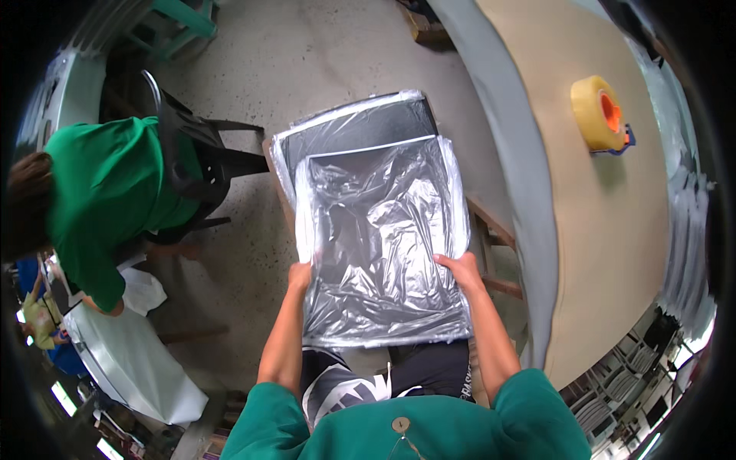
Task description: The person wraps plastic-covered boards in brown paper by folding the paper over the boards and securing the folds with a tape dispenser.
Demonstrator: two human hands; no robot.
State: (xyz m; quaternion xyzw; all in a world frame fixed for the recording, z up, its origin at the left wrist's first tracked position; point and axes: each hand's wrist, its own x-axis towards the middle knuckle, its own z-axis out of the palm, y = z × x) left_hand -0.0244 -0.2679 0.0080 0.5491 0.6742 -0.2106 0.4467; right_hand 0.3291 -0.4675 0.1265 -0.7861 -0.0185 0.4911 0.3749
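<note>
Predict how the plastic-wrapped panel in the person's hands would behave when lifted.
The panel is probably stiff: its edges look straight between left hand and right hand. Its glossy plastic may be slippery, and, being wrinkled, could shift.

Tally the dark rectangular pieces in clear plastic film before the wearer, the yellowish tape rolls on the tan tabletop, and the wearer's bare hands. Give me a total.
Dark rectangular pieces in clear plastic film, visible: 2
Yellowish tape roll with orange core: 1
Wearer's bare hands, left hand and right hand: 2
Total: 5
</note>
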